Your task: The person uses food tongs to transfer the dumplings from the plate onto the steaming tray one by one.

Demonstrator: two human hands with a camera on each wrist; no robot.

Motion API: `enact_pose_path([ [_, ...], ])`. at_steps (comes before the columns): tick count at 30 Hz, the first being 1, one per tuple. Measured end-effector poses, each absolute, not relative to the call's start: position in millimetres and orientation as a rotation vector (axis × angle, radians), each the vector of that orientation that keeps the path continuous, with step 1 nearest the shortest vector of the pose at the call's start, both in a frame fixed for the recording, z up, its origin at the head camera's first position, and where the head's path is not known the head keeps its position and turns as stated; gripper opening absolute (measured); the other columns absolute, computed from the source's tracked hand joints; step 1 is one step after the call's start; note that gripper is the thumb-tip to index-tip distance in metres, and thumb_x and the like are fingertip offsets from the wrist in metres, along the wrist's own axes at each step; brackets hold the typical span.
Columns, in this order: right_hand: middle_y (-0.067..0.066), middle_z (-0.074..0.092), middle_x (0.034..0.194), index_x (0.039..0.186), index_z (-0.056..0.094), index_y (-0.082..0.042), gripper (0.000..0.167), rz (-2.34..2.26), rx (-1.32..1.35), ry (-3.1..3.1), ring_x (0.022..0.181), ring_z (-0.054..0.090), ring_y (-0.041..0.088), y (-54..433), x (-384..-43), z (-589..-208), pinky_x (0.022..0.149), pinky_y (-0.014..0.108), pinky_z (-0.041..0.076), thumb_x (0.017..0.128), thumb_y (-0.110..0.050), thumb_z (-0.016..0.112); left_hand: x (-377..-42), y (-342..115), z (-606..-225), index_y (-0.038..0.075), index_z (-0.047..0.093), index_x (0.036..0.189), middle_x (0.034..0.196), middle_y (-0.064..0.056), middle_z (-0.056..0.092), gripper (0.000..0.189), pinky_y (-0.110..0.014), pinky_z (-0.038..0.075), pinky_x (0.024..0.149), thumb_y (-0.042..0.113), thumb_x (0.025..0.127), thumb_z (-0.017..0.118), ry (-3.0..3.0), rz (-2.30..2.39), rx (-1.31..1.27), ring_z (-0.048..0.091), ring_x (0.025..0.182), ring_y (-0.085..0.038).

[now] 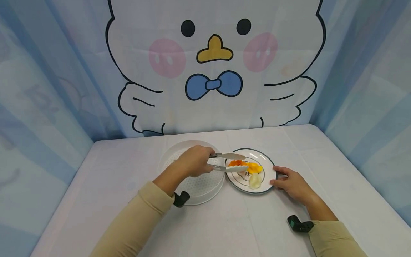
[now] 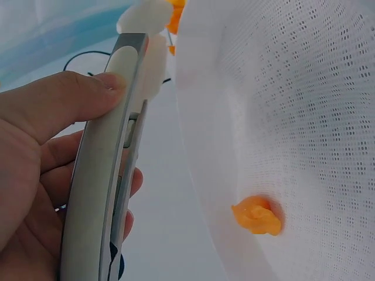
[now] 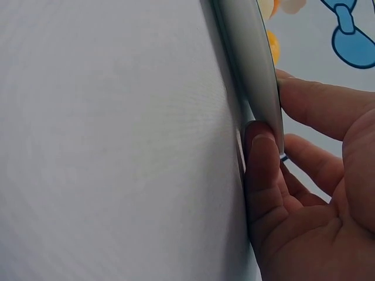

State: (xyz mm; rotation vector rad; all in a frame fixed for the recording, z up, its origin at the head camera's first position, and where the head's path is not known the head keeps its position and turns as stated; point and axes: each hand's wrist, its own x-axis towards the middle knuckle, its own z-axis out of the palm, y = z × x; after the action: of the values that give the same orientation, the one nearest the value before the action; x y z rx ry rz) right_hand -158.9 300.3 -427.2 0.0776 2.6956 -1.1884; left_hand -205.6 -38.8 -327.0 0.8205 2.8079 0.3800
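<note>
In the head view, the left hand (image 1: 196, 160) grips a pair of tongs (image 1: 236, 156) with pale tips and metal arms. The tips stand apart over the left part of a white plate (image 1: 237, 184) with a dark rim. On the plate lie an orange piece (image 1: 236, 162), a yellow piece (image 1: 255, 167) and a pale cream piece (image 1: 255, 181). Whether the tips touch any piece, I cannot tell. The right hand (image 1: 293, 184) pinches the plate's right edge, thumb above and fingers below, as the right wrist view shows.
Left of the plate, touching or nearly so, stands a round white perforated basket (image 1: 199, 187), partly behind the left forearm. Inside it the left wrist view shows an orange lump (image 2: 258, 215). A white cloth covers the table (image 1: 128, 171); a printed curtain (image 1: 212, 114) hangs behind.
</note>
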Motion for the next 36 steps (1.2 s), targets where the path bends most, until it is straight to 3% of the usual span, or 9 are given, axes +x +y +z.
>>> enact_pose_path([
  [17,0.029,0.038,0.148,0.148,0.04,0.005,0.076,-1.167,0.094,2.699,0.101,0.056,0.029,299,-159,-426,0.084,0.039,0.049,0.091,-0.033,0.073,-206,-24,-329,0.008,0.064,0.13,0.109,-0.002,0.068,0.047,-0.027,0.05,0.069,0.02,0.086,0.077,2.82,0.296,0.836,0.057,0.088,-0.017],
  [28,0.03,0.037,0.149,0.149,0.039,0.004,0.076,-1.169,0.08,2.692,0.103,0.056,0.031,300,-158,-425,0.089,0.044,0.049,0.092,-0.035,0.072,-202,-25,-330,0.01,0.064,0.131,0.111,-0.003,0.067,0.048,-0.028,0.05,0.072,0.022,0.086,0.078,2.773,0.344,0.836,0.055,0.093,-0.017],
  [36,0.029,0.036,0.15,0.149,0.039,0.004,0.076,-1.183,0.079,2.686,0.102,0.056,0.029,300,-158,-425,0.086,0.039,0.05,0.092,-0.034,0.072,-199,-28,-330,0.009,0.064,0.131,0.116,-0.006,0.067,0.049,-0.029,0.052,0.079,0.022,0.087,0.079,2.738,0.368,0.846,0.057,0.092,-0.016],
])
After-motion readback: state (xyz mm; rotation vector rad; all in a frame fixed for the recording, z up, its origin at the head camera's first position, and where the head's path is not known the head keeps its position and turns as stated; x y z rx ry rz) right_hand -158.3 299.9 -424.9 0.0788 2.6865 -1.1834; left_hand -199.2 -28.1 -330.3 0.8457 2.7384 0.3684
